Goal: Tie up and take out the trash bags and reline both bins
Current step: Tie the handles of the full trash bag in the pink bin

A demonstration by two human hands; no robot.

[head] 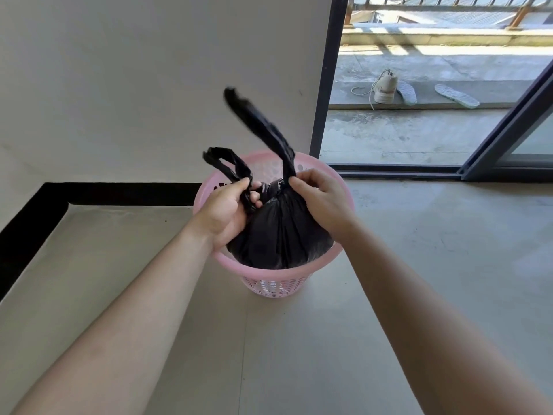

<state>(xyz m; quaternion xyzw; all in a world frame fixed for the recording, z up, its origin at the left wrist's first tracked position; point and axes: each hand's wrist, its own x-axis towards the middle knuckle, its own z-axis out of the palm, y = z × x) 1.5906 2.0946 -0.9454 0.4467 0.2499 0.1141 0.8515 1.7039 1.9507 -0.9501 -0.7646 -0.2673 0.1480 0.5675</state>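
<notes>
A black trash bag [278, 235] sits gathered inside a pink perforated bin [269, 287] on the floor near the wall corner. My left hand [227, 211] grips the bag's left handle loop, which sticks up to the left. My right hand [317, 199] pinches the base of the right handle, a long strip standing up and leaning left. The bag's neck is bunched between both hands. The bin's bottom is hidden by the bag.
A white wall with a black baseboard [89, 194] runs behind and left of the bin. A dark-framed sliding door [395, 172] stands at the right, leading to a balcony with a shoe [384, 86] and two insoles [456, 95]. Grey floor surrounds the bin.
</notes>
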